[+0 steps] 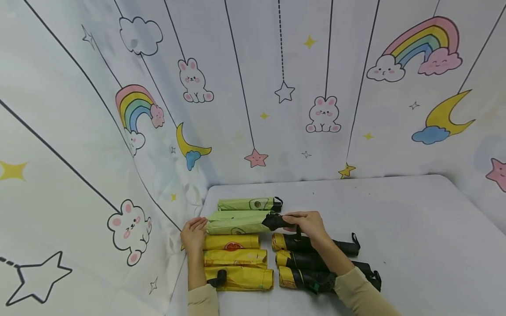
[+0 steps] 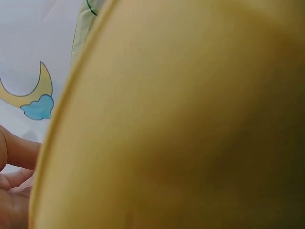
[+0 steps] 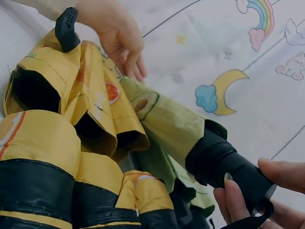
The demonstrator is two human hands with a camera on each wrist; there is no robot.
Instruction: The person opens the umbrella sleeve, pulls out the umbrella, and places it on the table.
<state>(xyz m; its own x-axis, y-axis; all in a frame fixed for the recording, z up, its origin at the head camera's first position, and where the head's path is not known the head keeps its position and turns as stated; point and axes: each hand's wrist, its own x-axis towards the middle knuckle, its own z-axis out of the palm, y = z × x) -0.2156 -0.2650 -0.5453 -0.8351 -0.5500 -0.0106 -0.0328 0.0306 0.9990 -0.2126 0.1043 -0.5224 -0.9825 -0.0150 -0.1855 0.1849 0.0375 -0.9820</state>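
My right hand pinches the black handle of a folded green umbrella with an avocado print. In the right wrist view, its thumb and fingers close round the handle's end, where a black strap hangs. My left hand is at the umbrella's far left end, its loosely extended fingers right at the tip. A second green umbrella with a black handle lies behind. In the left wrist view, a blurred yellow surface hides most of the work; only a few fingers show.
Nearer me, on the left, lie three yellow fruit-print pieces, the front one with a black handle. To their right are three yellow-and-black folded umbrellas. A white printed curtain stands behind and left of the white table.
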